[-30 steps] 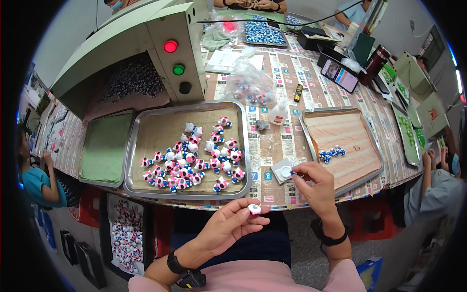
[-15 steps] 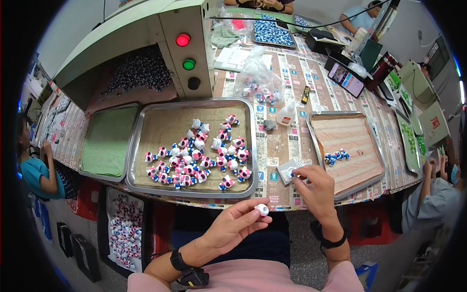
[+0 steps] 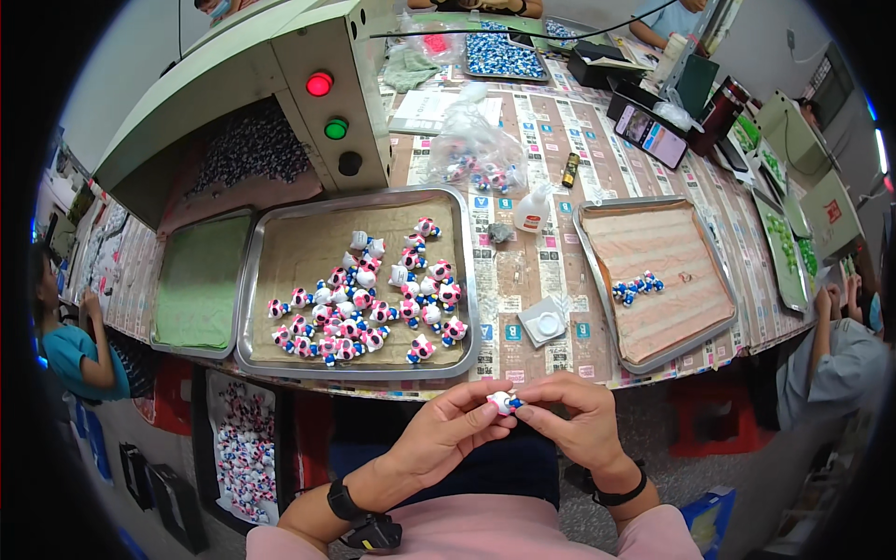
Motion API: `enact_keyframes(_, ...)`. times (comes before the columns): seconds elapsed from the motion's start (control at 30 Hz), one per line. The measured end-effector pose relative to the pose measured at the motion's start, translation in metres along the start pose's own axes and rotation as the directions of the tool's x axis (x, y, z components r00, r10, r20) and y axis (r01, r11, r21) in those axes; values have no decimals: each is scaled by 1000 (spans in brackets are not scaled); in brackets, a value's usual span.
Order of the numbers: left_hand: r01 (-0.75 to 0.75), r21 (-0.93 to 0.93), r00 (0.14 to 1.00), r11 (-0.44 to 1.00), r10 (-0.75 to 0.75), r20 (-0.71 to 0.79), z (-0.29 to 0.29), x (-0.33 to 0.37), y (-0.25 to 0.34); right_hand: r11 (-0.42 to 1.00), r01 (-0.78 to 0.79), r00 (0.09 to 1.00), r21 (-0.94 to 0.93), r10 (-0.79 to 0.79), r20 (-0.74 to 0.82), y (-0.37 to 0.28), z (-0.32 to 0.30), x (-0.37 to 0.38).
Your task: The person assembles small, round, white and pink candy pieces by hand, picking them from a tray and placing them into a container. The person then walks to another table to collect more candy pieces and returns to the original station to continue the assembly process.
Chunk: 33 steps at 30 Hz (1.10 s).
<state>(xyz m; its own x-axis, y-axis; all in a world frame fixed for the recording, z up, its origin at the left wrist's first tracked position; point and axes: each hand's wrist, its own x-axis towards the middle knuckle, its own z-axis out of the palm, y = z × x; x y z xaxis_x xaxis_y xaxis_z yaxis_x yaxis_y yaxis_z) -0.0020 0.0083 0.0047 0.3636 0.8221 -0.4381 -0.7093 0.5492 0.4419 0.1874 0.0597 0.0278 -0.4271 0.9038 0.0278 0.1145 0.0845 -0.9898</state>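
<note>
Close to the table's front edge, my left hand (image 3: 453, 427) pinches a small white figurine head (image 3: 499, 402) between thumb and fingers. My right hand (image 3: 577, 418) is closed on a tiny blue figurine body (image 3: 514, 402), which touches the head's right side. Beyond my hands lies a small white square pad (image 3: 543, 323) with a round white piece on it. To the right, a metal tray (image 3: 586, 229) lined with pinkish cloth holds several blue-and-white bodies (image 3: 638, 287). On the left, a larger metal tray (image 3: 469, 280) carries many pink, white and blue figurines (image 3: 350, 322).
A beige machine (image 3: 369, 103) with red and green lights stands at the back left, beside a green-lined tray (image 3: 198, 289). A white bottle (image 3: 533, 209), a plastic bag of figurines (image 3: 478, 154) and a phone (image 3: 651, 136) stand farther back. Co-workers sit around the table.
My right hand has moved from the white pad leftward and nearer, bringing the blue body against the head in my left hand. The view has shifted slightly.
</note>
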Motion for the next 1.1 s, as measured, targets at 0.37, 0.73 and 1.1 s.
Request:
enact_keyframes(0.37, -81, 281, 994, 956, 97, -45, 1, -3, -9, 993, 110, 994, -39, -109, 22, 10, 3, -12)
enact_keyframes(0.73, -328, 706, 894, 627, 447, 17, 8, -21, 33, 936, 264, 962, -234, -273, -4, -6, -8, -20)
enact_keyframes(1.1, 51, 813, 544, -580, 699, 464, -49, -4, 66, 826, -108, 434, -554, -462, -773, 72, -150, -77)
